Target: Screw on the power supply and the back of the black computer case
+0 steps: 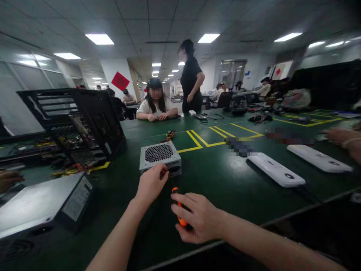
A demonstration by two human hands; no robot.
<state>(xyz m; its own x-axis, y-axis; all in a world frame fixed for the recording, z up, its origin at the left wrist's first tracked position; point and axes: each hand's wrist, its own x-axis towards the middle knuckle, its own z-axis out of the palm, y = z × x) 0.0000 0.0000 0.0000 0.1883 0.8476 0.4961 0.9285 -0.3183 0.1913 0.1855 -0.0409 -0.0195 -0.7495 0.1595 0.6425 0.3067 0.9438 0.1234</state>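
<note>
A grey computer power supply (pixel 159 155) with a honeycomb grille on top sits on the green table in front of me. My left hand (pixel 153 184) is at its near face, thumb and fingers pinched together close to a screwdriver's thin shaft. What those fingertips hold, if anything, is too small to make out. In my right hand (pixel 199 218) is the screwdriver (pixel 182 220), its orange and black handle between my fingers. The shaft points away from me toward the power supply; its tip is hard to see beside my left fingers.
An open black computer case (pixel 84 124) stands at left, behind a larger silver metal unit (pixel 42 203). Two white power banks (pixel 275 169) lie at right. Yellow tape (pixel 197 139) marks the green table (pixel 225 199). Other people's hands show at both edges; one person sits opposite, another stands.
</note>
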